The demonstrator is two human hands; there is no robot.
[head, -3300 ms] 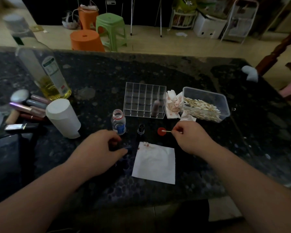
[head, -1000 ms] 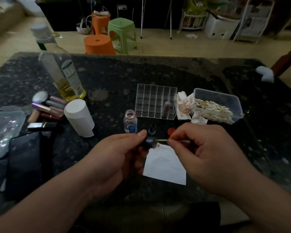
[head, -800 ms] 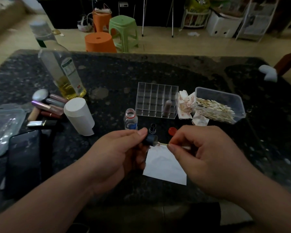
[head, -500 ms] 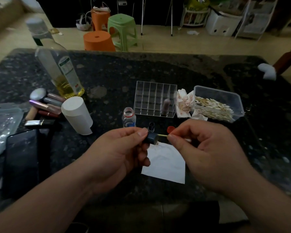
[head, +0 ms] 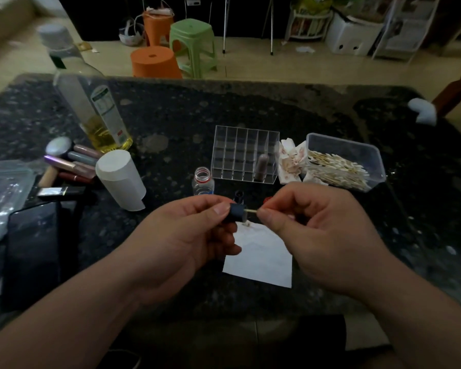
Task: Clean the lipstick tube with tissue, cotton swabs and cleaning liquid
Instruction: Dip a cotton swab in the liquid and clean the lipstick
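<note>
While both hands hover over the near edge of the dark stone table (head: 250,107), the left hand (head: 186,235) pinches a short dark lipstick tube (head: 236,213) between thumb and curled fingers, its open end turned rightward. The right hand (head: 317,235) pinches the stick of a cotton swab (head: 251,211), whose tip goes into that open end. Below them a white tissue (head: 261,259) lies flat near the middle of the near edge, with a small smudge on its far side. Just beyond the hands stands a small clear bottle (head: 202,182) with no cap, and a red cap (head: 266,200) peeks out behind the right fingers. Farther in, at the table's middle, a clear gridded organizer (head: 244,153) holds one lipstick (head: 261,167) in a near right compartment. Stained tissues (head: 289,162) touch its right side, with a clear tub of swabs (head: 343,155) beside them. Toward the left edge are a white roll (head: 120,179) and lip glosses (head: 72,163). A tall bottle of yellow liquid (head: 96,110) stands near the far left corner.
</note>
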